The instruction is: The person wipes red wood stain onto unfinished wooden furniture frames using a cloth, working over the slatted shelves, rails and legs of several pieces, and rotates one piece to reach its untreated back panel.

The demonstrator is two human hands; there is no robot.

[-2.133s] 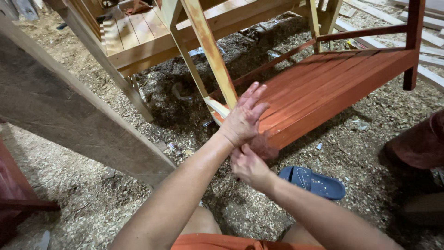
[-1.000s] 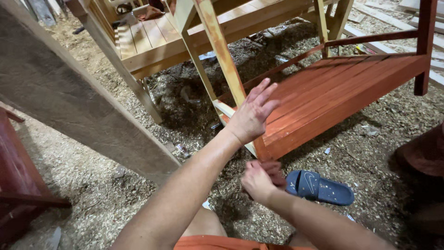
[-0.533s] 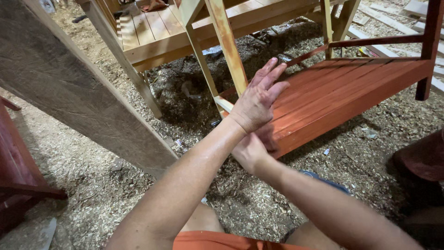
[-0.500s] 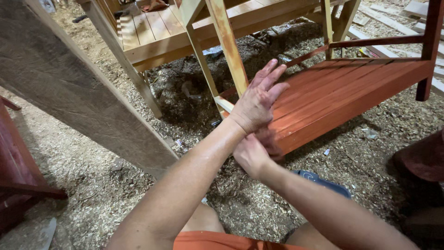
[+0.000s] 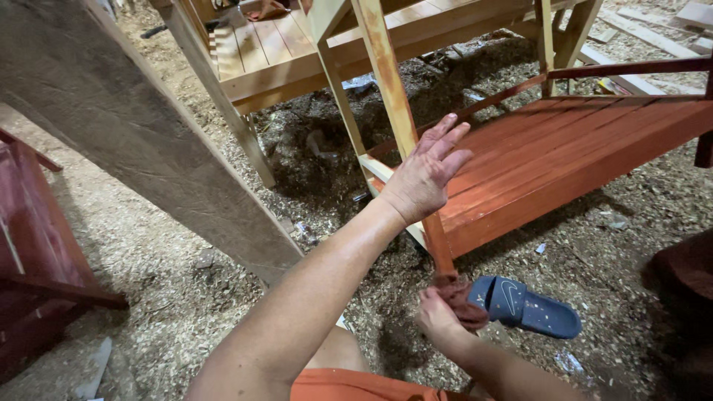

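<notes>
My left hand [image 5: 423, 178] rests with fingers spread on the front corner of a slatted wooden bench [image 5: 564, 156] stained red-brown. Below it, my right hand [image 5: 437, 321] grips a dark red rag [image 5: 462, 301] against the lower end of the bench's stained corner leg [image 5: 440, 245], close to the sawdust-covered floor. A pale upright post [image 5: 382, 74], streaked with orange stain, rises just behind my left hand.
A blue slipper [image 5: 527, 306] lies on the floor right of the rag. A wide grey plank [image 5: 141, 141] slants across the left. An unstained slatted wooden piece [image 5: 275, 52] stands behind. Dark red furniture [image 5: 37, 260] sits at the left edge.
My right hand has moved the rag down from under the seat's edge to the lower part of the leg. My left hand has stayed on the bench corner.
</notes>
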